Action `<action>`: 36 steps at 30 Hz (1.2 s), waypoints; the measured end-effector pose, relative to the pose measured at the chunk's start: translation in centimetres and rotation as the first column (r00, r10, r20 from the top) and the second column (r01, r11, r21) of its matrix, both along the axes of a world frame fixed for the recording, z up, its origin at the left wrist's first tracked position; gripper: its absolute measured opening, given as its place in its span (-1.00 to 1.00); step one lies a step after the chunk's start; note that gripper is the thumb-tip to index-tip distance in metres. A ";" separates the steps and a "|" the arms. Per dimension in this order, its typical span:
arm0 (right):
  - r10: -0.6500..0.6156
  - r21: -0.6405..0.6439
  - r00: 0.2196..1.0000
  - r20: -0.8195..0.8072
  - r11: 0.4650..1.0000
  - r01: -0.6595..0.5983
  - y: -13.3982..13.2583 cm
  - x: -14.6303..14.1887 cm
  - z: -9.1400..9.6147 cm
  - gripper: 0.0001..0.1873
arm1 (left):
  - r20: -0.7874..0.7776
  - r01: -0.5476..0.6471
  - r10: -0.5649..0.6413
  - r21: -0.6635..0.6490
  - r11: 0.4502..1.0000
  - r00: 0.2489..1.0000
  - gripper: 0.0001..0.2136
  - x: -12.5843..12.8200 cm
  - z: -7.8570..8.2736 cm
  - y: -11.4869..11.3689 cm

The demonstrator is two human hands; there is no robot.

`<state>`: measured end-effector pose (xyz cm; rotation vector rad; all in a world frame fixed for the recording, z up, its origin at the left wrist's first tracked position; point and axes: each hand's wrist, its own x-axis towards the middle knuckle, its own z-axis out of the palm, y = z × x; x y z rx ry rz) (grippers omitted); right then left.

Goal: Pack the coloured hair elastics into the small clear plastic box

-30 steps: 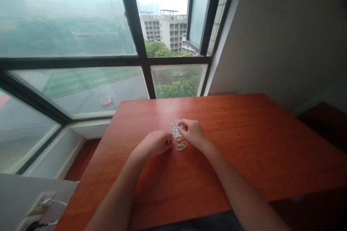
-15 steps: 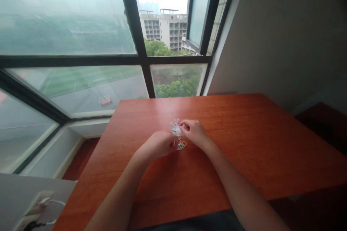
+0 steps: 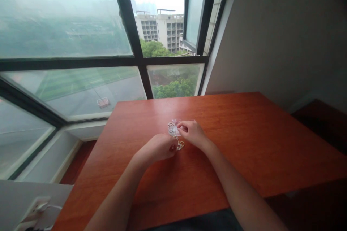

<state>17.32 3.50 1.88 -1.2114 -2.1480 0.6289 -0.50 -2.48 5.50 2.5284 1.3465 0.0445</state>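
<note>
Right hand pinches clear bag — rings inside, beside.

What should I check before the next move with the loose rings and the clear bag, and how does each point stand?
1. Right hand grips the clear bag: ok, fingers pinch its edge.
2. Left hand is at the loose rings: ok, fingertips right beside them.
3. A ring is held in the left fingers: cannot tell, too small.
4. Bag mouth is open: cannot tell.
5. Rings lie well in from the edges of the table: ok.
</note>
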 end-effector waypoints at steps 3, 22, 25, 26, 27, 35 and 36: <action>0.013 -0.010 1.000 0.008 1.000 -0.013 -0.1 0.4 0.2 -0.87 | 0.114 -0.034 0.035 -0.012 0.999 0.993 -0.89 -0.8 0.5 0.2; 0.274 -0.140 0.944 0.182 0.958 -0.251 -1.4 1.3 1.7 -0.83 | 0.211 -0.315 0.268 0.237 0.919 0.940 -0.90 -2.6 -2.4 2.6; 0.308 -0.180 0.925 0.221 0.945 -0.271 -1.5 1.3 1.7 -0.88 | 0.215 -0.322 0.275 0.229 0.919 0.937 -0.90 -2.8 -2.3 2.6; 0.322 -0.195 0.919 0.229 0.940 -0.281 -1.6 1.2 1.7 -0.89 | 0.218 -0.322 0.274 0.225 0.919 0.936 -0.90 -2.9 -2.2 2.6; 0.338 -0.210 0.912 0.232 0.933 -0.292 -1.7 1.2 1.6 -0.90 | 0.222 -0.321 0.273 0.222 0.921 0.936 -0.90 -2.9 -2.1 2.6; 0.381 -0.196 0.900 0.212 0.919 -0.343 -2.1 1.0 1.2 -0.85 | 0.240 -0.302 0.255 0.189 0.934 0.937 -0.88 -2.9 -1.0 2.3; 0.387 -0.199 0.898 0.208 0.916 -0.349 -2.0 1.0 1.1 -0.84 | 0.241 -0.303 0.256 0.187 0.934 0.936 -0.89 -2.9 -0.9 2.3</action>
